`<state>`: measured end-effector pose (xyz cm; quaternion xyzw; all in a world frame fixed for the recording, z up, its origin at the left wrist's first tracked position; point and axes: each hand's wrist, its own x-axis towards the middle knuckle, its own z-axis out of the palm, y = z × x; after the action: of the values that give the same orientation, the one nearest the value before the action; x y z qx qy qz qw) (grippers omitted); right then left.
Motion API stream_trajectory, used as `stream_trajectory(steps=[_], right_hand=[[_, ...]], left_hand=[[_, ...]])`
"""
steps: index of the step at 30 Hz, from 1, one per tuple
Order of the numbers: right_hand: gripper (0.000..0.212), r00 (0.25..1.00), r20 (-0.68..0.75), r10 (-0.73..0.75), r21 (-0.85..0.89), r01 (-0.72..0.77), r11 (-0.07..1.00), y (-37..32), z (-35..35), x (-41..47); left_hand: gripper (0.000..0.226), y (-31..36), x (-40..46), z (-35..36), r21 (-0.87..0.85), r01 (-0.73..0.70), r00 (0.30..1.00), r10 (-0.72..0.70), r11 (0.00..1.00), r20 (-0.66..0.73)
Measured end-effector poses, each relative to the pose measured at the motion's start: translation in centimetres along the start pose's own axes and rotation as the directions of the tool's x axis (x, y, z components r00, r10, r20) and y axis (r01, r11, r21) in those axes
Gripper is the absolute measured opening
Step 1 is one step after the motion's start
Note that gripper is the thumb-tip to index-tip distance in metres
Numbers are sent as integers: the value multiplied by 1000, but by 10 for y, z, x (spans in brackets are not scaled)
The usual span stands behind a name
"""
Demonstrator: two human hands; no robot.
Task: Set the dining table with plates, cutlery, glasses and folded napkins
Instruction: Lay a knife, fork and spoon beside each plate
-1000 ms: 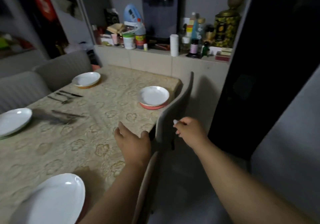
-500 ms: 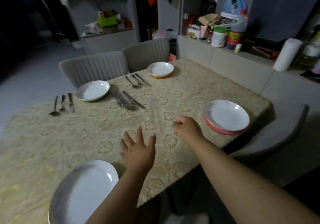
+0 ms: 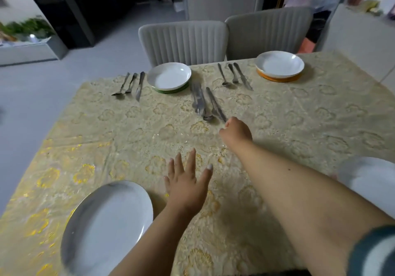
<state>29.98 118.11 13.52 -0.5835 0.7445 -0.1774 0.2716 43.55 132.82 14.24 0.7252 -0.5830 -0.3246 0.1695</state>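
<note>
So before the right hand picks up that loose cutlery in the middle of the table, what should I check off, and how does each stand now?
1. Loose cutlery pile within the right hand's reach: ok.
2. Right hand free to grasp: cannot tell; fingers curled, contents hidden.
3. Left hand out of the way: ok, open beside the near plate.
4. Far settings, green-rimmed plate and orange-rimmed plate, have cutlery: ok.
5. Near plate has cutlery: not ok.

Loose cutlery between far plates
</note>
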Motion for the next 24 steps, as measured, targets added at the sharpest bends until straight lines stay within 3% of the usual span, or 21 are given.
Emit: stream_trajectory(steps=[5,9,13,17,20,24], right_hand=[[38,991,-7,-134,-67,133,989,-15,23,49],[45,952,-98,-291,-253,259,932,-32,42,73],[56,922,21,-388,-404,363,840,-46,61,93],[37,909,20,-416,-479,374,794,-52,65,97],[30,874,-65,-481,-487,393,780,-48,65,90],[27,881,-205,-426,-323,350,879,-42,65,79]], left_hand=[[67,2,24,11,-83,-16,999,12,996,-46],[65,1,40,13,-150,-27,996,13,988,-92],[63,-6,51,12,-190,-32,991,5,981,-137],[58,-13,58,12,-216,-28,985,-9,976,-170],[55,-16,60,12,-235,-32,982,-13,971,-187],[57,-19,61,9,-231,-49,975,-4,972,-224]])
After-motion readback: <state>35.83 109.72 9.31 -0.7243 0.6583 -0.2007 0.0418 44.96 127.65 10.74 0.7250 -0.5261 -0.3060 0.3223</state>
